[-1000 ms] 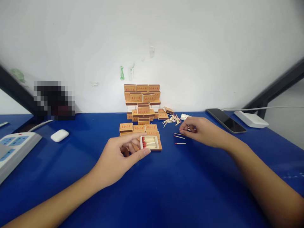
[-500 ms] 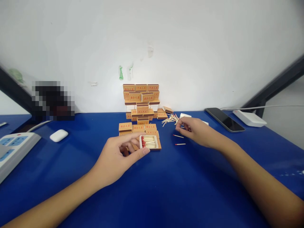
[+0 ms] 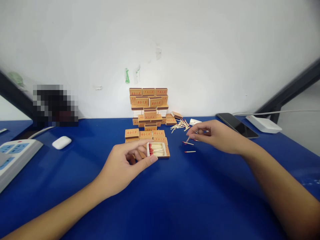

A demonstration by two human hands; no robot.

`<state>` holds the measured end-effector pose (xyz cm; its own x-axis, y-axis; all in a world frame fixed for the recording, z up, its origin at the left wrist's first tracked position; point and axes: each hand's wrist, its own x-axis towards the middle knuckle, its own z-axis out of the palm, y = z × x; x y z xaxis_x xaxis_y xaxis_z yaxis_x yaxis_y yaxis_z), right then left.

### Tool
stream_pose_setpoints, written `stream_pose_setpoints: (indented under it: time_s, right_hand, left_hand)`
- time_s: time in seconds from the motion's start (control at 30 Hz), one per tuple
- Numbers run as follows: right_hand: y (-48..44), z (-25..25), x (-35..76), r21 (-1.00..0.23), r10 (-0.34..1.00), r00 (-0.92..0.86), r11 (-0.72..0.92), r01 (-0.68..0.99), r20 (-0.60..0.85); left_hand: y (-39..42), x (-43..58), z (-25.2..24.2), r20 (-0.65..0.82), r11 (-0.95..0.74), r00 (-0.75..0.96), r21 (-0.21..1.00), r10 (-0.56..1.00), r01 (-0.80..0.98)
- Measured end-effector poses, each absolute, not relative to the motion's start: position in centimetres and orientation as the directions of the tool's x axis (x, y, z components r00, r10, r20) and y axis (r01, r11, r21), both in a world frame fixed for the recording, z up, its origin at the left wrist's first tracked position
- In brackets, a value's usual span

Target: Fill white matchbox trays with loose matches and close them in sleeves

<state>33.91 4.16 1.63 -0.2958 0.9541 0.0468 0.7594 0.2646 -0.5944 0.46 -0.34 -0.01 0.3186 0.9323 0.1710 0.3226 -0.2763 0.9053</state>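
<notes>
My left hand [image 3: 128, 166] is closed around the white inner tray of a matchbox [image 3: 165, 150], thumb in front and fingers behind. Red-headed matches [image 3: 156, 149] lie inside that tray. To the right, my right hand [image 3: 207, 133] pinches a match [image 3: 187, 139] between thumb and finger, its lower end pointing down to the table. Just below the fingertips lies a loose match [image 3: 188, 143], and a second loose match [image 3: 190, 152] is nearer to me. A pile of matches [image 3: 180, 125] spreads out beyond the right hand.
Stacked matchboxes [image 3: 150, 113] stand against the wall, with more matchboxes [image 3: 145, 134] lying in front. A small white tray [image 3: 195, 122] sits behind my right hand. Further right are a phone [image 3: 236, 125] and a white box [image 3: 263, 124]. Leftward are a white earbud case [image 3: 61, 142] and a power strip [image 3: 18, 153].
My right hand has shifted slightly right and tilted, and a match now shows pointing down from its fingertips. My left hand and the tray have stayed in place.
</notes>
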Motion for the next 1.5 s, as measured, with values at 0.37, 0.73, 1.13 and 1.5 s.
stream_pose_setpoints:
  time_s: [0.37,0.73,1.13,1.5]
  right_hand:
    - [4.4,1.4,35.2,-0.521,0.911,-0.363,0.217,0.826,-0.196]
    - [4.4,0.5,34.2,-0.486,0.925,-0.366,0.276,0.829,-0.099]
    - [4.0,0.8,34.8,-0.505,0.906,-0.386,0.255,0.825,-0.175]
    - [4.2,0.8,35.5,-0.451,0.893,-0.35,0.197,0.87,-0.284]
  left_hand:
    - [-0.4,0.3,0.2,0.178,-0.28,0.316,0.906,0.932,0.318]
    - [-0.3,0.5,0.0,0.187,-0.293,0.323,0.901,0.928,0.32]
    - [-0.3,0.4,0.0,0.196,-0.305,0.326,0.895,0.925,0.326]
    - [-0.3,0.3,-0.1,0.177,-0.295,0.346,0.898,0.921,0.325]
